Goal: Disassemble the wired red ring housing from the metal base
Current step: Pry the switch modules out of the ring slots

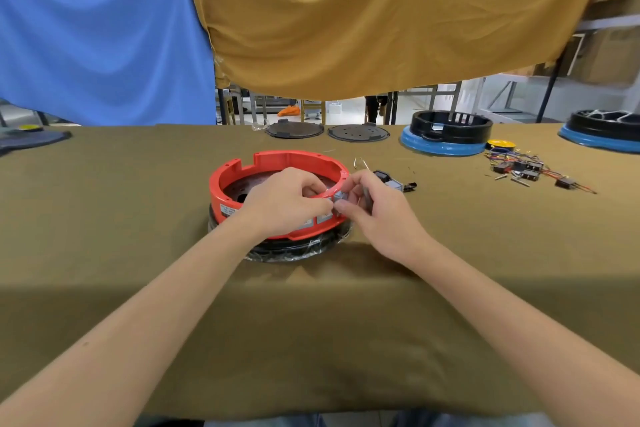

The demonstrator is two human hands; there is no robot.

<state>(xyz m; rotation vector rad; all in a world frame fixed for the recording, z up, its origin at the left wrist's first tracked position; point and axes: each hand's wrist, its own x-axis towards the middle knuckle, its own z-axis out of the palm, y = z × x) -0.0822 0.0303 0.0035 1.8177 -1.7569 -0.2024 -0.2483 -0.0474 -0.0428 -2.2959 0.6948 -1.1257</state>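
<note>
the red ring housing (277, 163) sits mid-table on the dark metal base (294, 248), whose plastic-wrapped rim shows under it from about 6 to 4 o'clock. the ring lies flat, its axis upright, its open centre facing up.

going left to right: the left hand (285, 199) reaches over the near wall of the ring at roughly 5 o'clock, fingers curled, its grip closed over the red rim. just right of it, touching fingertip to fingertip, the right hand (372, 206) comes in from outside the ring at about 4 o'clock, its grip narrow and pinched on a small grey block (340, 197) set at the rim; whether that block is a connector or a clip i cannot tell.

the relation that matters: the block lies between the two grips, on the ring's near-right wall, with the right hand nearer on the outer side. judging by this, the block likely has to come away outward, toward 4 o'clock, before the ring can lift straight up off the base.

further right, loose small parts (394, 182) lie on the olive table (104, 218).
</note>
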